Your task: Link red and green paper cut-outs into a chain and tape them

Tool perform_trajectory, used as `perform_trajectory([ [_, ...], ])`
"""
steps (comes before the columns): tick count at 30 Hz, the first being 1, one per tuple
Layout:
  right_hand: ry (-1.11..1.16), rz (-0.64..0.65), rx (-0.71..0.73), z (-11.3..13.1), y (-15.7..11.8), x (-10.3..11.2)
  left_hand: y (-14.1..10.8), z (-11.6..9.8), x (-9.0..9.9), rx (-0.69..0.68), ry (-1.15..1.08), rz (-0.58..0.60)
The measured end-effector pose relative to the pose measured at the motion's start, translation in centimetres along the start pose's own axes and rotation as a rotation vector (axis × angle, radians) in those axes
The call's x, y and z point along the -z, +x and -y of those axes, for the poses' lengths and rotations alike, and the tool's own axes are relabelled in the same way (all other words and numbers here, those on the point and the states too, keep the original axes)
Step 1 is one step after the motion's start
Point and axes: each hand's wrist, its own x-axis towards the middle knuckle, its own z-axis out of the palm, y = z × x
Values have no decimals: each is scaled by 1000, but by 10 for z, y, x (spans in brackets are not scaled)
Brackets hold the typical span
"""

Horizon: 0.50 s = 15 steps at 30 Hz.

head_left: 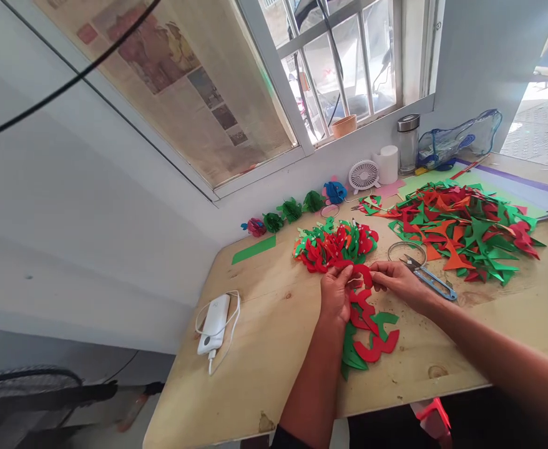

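Note:
My left hand [336, 294] pinches one side of a curved red cut-out piece [362, 273], which looks like felt or paper. The fingertips of my right hand [398, 280] are closed on the other side of the same piece. Just beyond my hands lies a bunch of red and green cut-outs [334, 246], some with light dots. Loose red pieces [377, 349] and green pieces [352, 352] lie under and in front of my hands. Beside my right hand are blue-handled thread snips [435, 282] and a round metal ring [406, 244].
A big heap of red, orange and green scraps [470, 231] covers the right of the wooden table [255, 337]. A white power bank [214, 324] with a cable lies left. Along the wall stand paper fish [291, 210], a small fan [364, 175] and a glass bottle [408, 146].

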Motion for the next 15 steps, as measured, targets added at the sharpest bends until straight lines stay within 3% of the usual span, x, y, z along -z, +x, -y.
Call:
perform_trajectory([
  [7, -258, 155, 51, 1, -1, 1, 4, -5, -10, 26, -61, -4],
  [10, -466, 24, 96, 4, 0, 9, 6, 0, -9, 24, -43, 2],
  [15, -506, -322, 52, 21, -2, 39, 2, 12, -9, 37, 66, 57],
])
